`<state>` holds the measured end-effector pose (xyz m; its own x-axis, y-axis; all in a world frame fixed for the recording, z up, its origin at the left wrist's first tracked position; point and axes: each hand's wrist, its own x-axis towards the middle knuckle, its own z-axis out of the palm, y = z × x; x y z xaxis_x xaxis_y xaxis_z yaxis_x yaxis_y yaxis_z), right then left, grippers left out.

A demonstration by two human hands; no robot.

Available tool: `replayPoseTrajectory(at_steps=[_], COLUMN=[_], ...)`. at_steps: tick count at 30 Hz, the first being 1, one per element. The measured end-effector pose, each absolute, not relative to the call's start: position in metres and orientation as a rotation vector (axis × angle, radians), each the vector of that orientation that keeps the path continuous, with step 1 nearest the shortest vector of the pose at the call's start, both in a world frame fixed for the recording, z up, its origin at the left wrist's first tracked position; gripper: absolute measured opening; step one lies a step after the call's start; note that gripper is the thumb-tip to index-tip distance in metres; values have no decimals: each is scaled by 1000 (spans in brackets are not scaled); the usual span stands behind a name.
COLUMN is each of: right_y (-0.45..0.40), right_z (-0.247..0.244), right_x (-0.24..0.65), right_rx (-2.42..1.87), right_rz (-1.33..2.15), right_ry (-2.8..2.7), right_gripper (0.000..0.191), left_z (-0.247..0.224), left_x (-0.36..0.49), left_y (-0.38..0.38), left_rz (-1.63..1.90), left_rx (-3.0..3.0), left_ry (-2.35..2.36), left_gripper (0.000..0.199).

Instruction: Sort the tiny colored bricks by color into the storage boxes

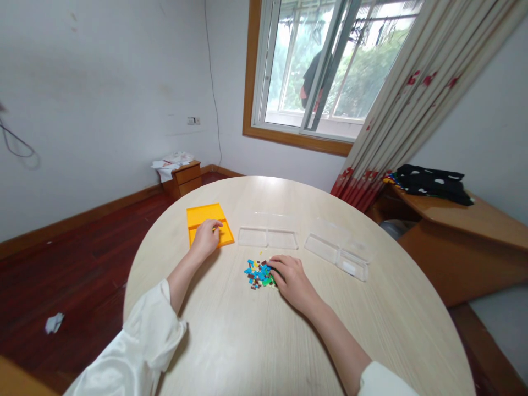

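My left hand (207, 239) is over the open yellow box (202, 213) on the left side of the table. Its fingers are closed in a pinch inside the box's near half, and what they hold is too small to make out. A pile of small building bricks (259, 273), blue, brown, green and yellow, lies on the table in front of me. At the pile's right edge is my right hand (295, 280), its thumb and forefinger apart and their tips touching the bricks. Part of the pile is hidden under those fingers.
Two clear plastic boxes with open lids stand behind the pile, one in the middle (268, 237) and one to the right (336, 256). All rest on a round wooden table (247, 341). A wooden desk with dark cloth (433, 184) stands at the right.
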<state>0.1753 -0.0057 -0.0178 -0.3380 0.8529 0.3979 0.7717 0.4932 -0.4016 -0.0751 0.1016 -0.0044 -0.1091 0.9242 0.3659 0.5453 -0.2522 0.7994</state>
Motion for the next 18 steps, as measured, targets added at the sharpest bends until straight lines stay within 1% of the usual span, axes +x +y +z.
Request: replayPoseTrajectory(at_steps=[5, 8, 14, 18], right_y=[-5, -6, -8, -3], right_z=[-19, -17, -10, -8], right_x=[176, 175, 173, 170], right_rx=[-1317, -1326, -1332, -1304], right_rz=[170, 181, 198, 161], right_ry=[-2153, -2145, -2145, -2082], right_gripper=[22, 17, 11, 15], left_z=[6, 13, 11, 9], left_x=[-70, -58, -32, -26], left_y=[90, 78, 56, 50], left_rz=[1270, 1209, 820, 573], left_rx=[1936, 2086, 2304, 2369], left_ry=[1611, 1473, 1188, 1085], left_gripper=[10, 13, 17, 18])
